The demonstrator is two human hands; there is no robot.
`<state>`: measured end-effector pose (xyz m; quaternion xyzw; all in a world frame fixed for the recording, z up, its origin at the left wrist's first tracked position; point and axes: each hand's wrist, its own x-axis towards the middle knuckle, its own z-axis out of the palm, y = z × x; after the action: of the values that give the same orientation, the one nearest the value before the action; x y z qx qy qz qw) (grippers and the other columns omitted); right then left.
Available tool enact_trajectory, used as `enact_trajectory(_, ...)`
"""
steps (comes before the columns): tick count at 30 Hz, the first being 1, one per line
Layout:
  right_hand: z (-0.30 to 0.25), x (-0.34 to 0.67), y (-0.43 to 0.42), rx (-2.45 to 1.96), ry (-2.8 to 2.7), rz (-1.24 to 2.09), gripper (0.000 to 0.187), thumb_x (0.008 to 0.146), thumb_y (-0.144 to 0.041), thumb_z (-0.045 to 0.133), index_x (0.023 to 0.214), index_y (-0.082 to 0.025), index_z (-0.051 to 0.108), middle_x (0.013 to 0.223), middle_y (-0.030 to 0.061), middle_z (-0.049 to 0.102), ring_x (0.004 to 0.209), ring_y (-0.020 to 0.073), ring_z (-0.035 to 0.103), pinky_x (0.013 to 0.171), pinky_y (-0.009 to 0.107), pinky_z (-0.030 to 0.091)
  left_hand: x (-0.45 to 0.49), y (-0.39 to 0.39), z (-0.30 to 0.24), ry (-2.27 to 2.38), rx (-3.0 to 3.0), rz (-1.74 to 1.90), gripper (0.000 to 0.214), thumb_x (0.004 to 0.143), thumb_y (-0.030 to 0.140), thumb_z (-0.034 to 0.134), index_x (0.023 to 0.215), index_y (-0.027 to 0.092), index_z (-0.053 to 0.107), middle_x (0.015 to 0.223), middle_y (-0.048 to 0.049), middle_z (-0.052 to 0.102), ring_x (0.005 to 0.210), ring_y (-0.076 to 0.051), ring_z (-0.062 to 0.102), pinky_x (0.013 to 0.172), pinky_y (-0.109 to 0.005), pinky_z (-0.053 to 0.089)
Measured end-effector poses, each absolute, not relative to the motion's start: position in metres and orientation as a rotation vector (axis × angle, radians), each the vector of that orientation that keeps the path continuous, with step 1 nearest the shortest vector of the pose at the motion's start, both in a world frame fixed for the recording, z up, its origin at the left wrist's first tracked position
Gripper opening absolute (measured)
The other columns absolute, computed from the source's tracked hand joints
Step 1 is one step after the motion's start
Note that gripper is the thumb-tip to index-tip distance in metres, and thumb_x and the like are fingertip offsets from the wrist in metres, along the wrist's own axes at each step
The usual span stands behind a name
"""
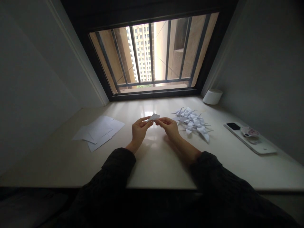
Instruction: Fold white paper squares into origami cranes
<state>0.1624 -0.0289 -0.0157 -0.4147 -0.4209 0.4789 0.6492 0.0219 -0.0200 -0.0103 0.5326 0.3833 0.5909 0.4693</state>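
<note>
A small folded piece of white paper (154, 117) is held between both hands above the middle of the sill. My left hand (139, 128) pinches its left side with thumb and fingers. My right hand (169, 126) grips the lower right edge, fingertips close to those of the left. Just right of my right hand lies a pile of folded white paper cranes (193, 122). Several loose white paper sheets (101, 129) overlap one another to the left of my left hand. The fingertips hide part of the folded paper.
A white phone (251, 139) with a sticker-like grip lies at the right. Behind it, a white cylindrical object (212, 96) leans near the wall. The pale sill (152, 171) ends at a front edge close to me. A barred window (154, 57) stands at the back.
</note>
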Motion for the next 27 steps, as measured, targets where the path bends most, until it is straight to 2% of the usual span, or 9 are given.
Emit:
enact_trajectory(6,-0.020,0.158,-0.026,-0.934,-0.838,1.141,0.033,0.046,-0.031,0.084,0.069,-0.019,0.064,0.066,0.0007,0.070,0.066,0.0165,0.065,0.059,0.026,0.042,0.022,-0.022,-0.011,0.911,1.351,1.458,0.040,0.064,0.035,0.078,0.099,0.016,0.069,0.079,-0.0064,0.073,0.075,-0.018,0.068,0.074,-0.032,0.052)
enact_trajectory(11,-0.027,0.161,-0.021,-0.947,-0.831,1.218,0.034,0.046,-0.031,0.084,0.068,-0.019,0.061,0.066,0.0010,0.070,0.066,0.0168,0.066,0.058,0.025,0.039,0.022,-0.021,-0.011,0.931,1.309,1.452,0.039,0.063,0.033,0.079,0.097,0.016,0.070,0.075,-0.0057,0.073,0.071,-0.018,0.068,0.073,-0.032,0.052)
enact_trajectory(20,-0.027,0.167,-0.017,-0.931,-0.894,1.242,0.040,0.045,-0.037,0.085,0.062,-0.020,0.053,0.062,-0.0002,0.068,0.064,0.0192,0.069,0.061,0.026,0.041,0.021,-0.014,-0.014,0.975,1.181,1.402,0.049,0.059,0.033,0.081,0.103,0.016,0.069,0.073,-0.0050,0.072,0.069,-0.017,0.067,0.073,-0.032,0.051)
enact_trajectory(25,-0.024,0.169,-0.018,-0.925,-0.961,1.166,0.053,0.044,-0.044,0.084,0.053,-0.021,0.037,0.060,-0.0003,0.066,0.061,0.0197,0.067,0.062,0.030,0.046,0.018,-0.013,-0.015,0.948,1.302,1.364,0.051,0.063,0.036,0.078,0.108,0.016,0.066,0.071,-0.0036,0.071,0.070,-0.015,0.066,0.071,-0.030,0.050)
enact_trajectory(27,-0.022,0.172,-0.017,-0.936,-1.067,1.084,0.047,0.049,-0.044,0.082,0.055,-0.022,0.041,0.060,-0.0006,0.065,0.060,0.0191,0.066,0.063,0.031,0.048,0.016,-0.012,-0.016,0.925,1.424,1.337,0.053,0.064,0.036,0.077,0.112,0.017,0.065,0.074,-0.0033,0.071,0.071,-0.015,0.065,0.069,-0.028,0.049)
